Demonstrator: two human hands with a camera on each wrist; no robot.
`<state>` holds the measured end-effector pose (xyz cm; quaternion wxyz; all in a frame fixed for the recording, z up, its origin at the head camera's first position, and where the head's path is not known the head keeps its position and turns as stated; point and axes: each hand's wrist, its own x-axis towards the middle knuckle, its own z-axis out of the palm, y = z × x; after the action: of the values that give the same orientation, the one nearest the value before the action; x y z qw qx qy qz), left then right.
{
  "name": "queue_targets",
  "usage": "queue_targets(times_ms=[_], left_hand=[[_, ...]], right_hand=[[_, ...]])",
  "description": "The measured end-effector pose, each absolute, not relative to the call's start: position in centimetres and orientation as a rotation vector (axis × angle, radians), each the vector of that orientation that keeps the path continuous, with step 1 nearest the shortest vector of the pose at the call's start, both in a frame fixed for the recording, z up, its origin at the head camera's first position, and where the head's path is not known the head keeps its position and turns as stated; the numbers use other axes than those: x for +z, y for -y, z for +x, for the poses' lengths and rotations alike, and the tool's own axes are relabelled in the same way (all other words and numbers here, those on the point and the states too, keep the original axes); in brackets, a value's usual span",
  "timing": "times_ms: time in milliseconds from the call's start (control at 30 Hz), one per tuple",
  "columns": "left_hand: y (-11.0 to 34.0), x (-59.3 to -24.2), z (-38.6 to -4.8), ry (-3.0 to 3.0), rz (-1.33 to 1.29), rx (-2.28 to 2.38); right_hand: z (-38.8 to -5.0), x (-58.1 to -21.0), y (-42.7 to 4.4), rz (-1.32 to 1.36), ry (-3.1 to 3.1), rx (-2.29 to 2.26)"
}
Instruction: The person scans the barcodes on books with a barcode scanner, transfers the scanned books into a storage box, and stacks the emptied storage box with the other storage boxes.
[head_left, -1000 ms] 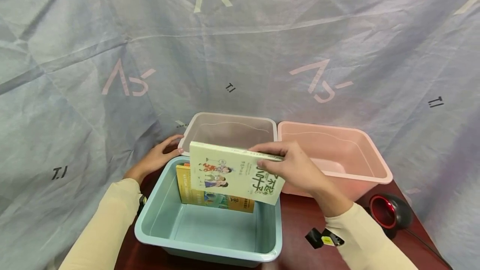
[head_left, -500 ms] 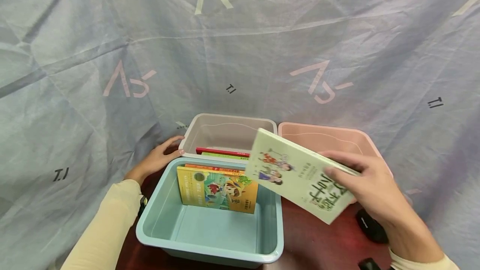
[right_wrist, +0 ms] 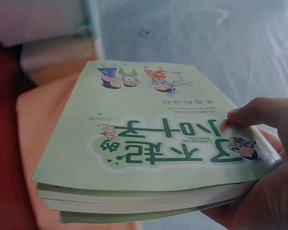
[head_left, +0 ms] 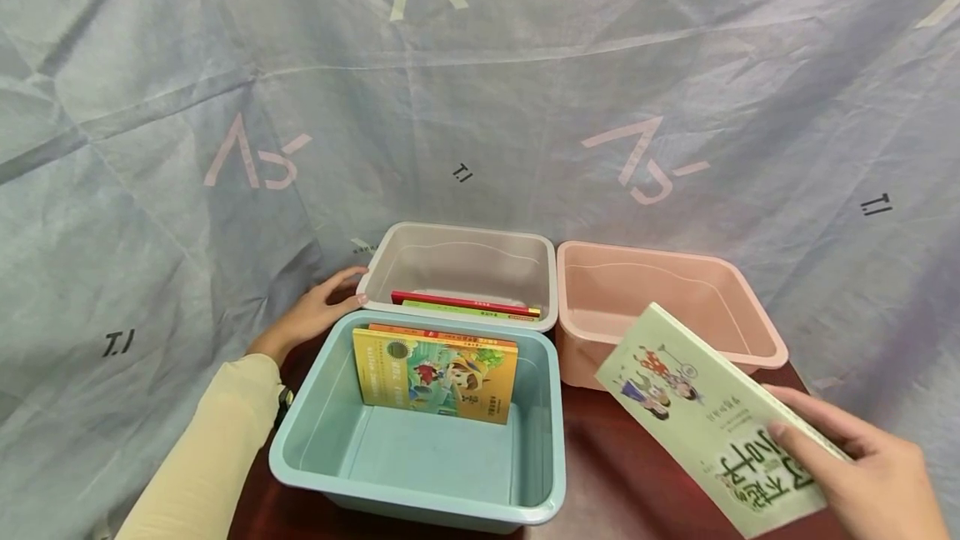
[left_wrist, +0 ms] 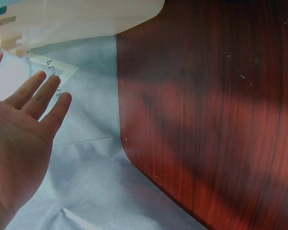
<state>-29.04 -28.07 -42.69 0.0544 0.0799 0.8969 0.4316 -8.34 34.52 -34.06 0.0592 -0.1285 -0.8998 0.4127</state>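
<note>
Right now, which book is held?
The pale green book, gripped in the right hand; the other visible books are in the blue bin and grey bin.

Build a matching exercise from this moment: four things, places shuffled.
1. Pale green paperback book
2. Yellow book with illustrated cover
3. Thin red-spined book
4. Rectangular pink plastic tub

A. Inside the rectangular grey plastic tub
B. In the right hand
C. Beside the grey tub
D. Inside the rectangular blue plastic tub

Pairs: 1-B, 2-D, 3-A, 4-C
</note>
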Motion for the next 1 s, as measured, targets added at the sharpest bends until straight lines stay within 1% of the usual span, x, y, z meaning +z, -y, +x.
queue_targets(times_ms=[167, 300, 400, 500, 567, 700, 833, 933, 1000], left_hand=[[28.1, -42.5, -29.0, -2.741, 0.248, 1.294], [28.2, -42.6, -28.9, -2.758, 0.233, 1.27], [28.2, -42.7, -29.0, -2.751, 0.226, 1.258], [28.0, -42.8, -29.1, -2.746, 0.225, 1.255], [28.0, -42.8, -29.0, -2.75, 0.22, 1.257], [28.0, -42.7, -28.9, -2.751, 0.238, 1.267], [28.1, -42.6, -28.8, -2.746, 0.252, 1.276], [28.1, -42.6, -28.9, -2.743, 0.249, 1.272], [28.0, -42.6, -28.9, -2.743, 0.246, 1.27]], right_hand=[[-7.6, -37.3, -35.6, -0.76, 2.616, 1.389], [-7.6, -40.8, -37.1, -0.881, 2.553, 1.472], [-7.7, -43.4, -39.0, -0.889, 2.626, 1.61], [-7.5, -45.7, -40.8, -0.814, 2.747, 1.726], [-7.4, -47.1, -41.4, -0.722, 2.775, 1.715], [-6.9, -49.4, -41.4, -0.664, 2.677, 1.576], [-7.0, -49.6, -41.2, -0.648, 2.674, 1.551], [-7.5, -47.7, -41.0, -0.662, 2.772, 1.616], [-7.9, -46.0, -40.1, -0.758, 2.757, 1.59]])
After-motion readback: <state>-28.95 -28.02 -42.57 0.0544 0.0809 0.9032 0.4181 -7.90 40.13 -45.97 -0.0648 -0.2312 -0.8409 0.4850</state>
